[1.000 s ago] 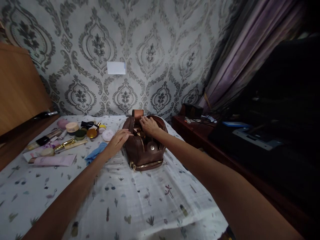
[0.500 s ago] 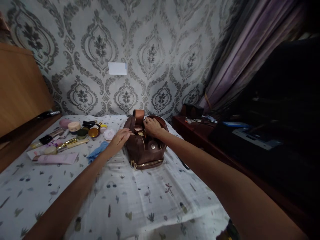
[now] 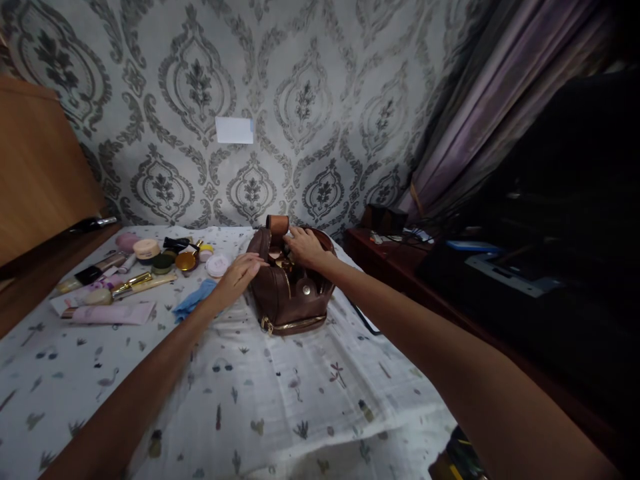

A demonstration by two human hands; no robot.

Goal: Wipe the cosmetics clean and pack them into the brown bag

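Observation:
A brown leather bag (image 3: 295,303) with a gold zipper along its base stands upright on the patterned cloth, its top unzipped. My left hand (image 3: 240,275) lies against the bag's left side, fingers stretched out and their tips on the rim. From the right, my right hand (image 3: 306,247) dips into the opening with bent fingers; the fingertips are hidden inside, so what they touch does not show. Some gold-coloured items (image 3: 284,264) glint in the opening beside it. A tan leather strap loop (image 3: 278,224) rises at the bag's back.
Left of the bag lie a blue cloth (image 3: 194,301), a round white compact (image 3: 218,265), a pink tube (image 3: 113,313), a gold-rimmed jar (image 3: 186,261) and several other cosmetics. A dark, flat device (image 3: 369,321) lies partly under my right arm. Patterned wallpaper (image 3: 300,100) rises behind.
My right hand has shifted slightly left within the bag's opening. My left hand stays at the bag's side. The whole view has tilted a little.

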